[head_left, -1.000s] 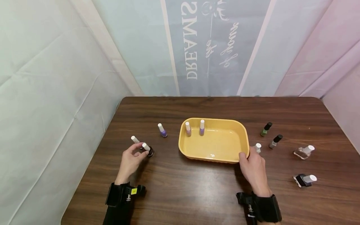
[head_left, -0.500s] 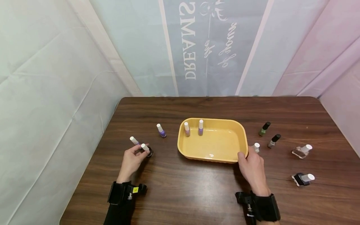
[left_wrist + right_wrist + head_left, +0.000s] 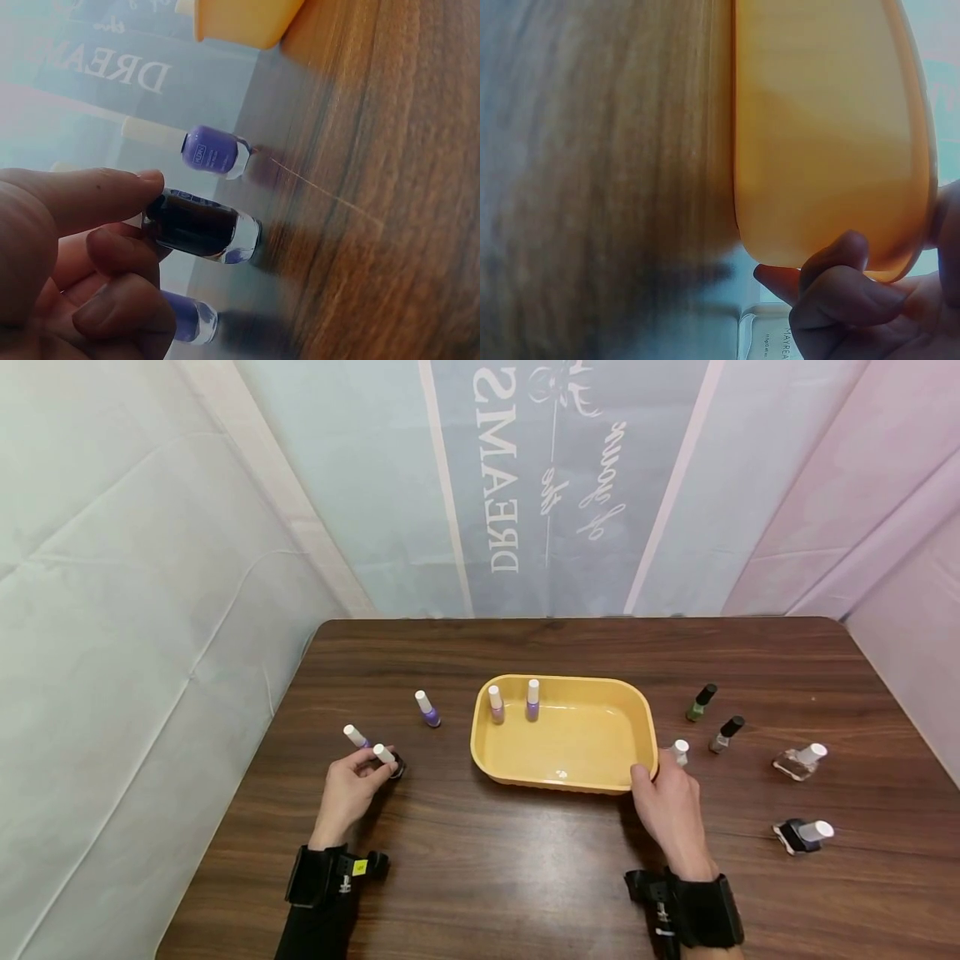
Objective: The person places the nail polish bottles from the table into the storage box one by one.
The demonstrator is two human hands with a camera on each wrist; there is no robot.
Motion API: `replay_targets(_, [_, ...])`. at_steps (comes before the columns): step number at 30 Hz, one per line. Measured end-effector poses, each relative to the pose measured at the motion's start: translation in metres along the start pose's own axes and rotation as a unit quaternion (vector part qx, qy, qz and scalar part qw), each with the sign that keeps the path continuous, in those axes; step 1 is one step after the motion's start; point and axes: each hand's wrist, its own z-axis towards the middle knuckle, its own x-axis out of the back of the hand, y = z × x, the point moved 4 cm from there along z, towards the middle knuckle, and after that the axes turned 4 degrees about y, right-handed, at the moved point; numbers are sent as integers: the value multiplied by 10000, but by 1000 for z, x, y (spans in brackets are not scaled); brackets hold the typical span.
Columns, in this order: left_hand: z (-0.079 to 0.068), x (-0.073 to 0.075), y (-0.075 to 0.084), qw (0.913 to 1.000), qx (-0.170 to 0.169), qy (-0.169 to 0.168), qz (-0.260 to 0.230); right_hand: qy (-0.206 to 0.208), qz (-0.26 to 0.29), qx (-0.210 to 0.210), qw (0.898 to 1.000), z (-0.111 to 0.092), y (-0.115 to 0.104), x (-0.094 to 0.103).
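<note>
My left hand (image 3: 351, 792) pinches a dark nail polish bottle (image 3: 199, 225) by its white cap, the bottle upright on the table. Just behind it stands a purple nail polish bottle (image 3: 356, 737), partly covered by the fingers. Another purple bottle (image 3: 429, 713) stands farther back. My right hand (image 3: 670, 810) grips the right front corner of a yellow tray (image 3: 570, 783), thumb at the rim and fingers curled against the outer wall. Inside the tray, at the left, stand a pinkish bottle (image 3: 497, 706) and a lilac bottle (image 3: 532, 702). A white-capped bottle (image 3: 680, 752) stands right beside the right hand.
On the right of the brown table (image 3: 525, 877) stand a green bottle (image 3: 698, 708) and a greyish bottle (image 3: 721, 741), both black-capped. Nearer the right edge are a clear bottle (image 3: 795, 765) and a black bottle (image 3: 792, 837), both white-capped. Printed cloth (image 3: 555, 527) hangs behind.
The whole scene shifts slightly left as the head view turns. Both hands keep their holds, the left on the dark bottle's cap and the right on the tray.
</note>
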Motion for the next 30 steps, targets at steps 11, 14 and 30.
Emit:
replay_targets(11, [6, -2, -16, 9993, 37, 236, 287, 30, -8, 24, 10000, 0, 0, 1])
replay_targets(14, [6, -2, -15, 9989, -79, 346, 309, 57, -5, 27, 10000, 0, 1, 1])
replay_targets(30, [5, -2, -15, 9970, -178, 583, 470, -32, 0, -67, 10000, 0, 1, 0])
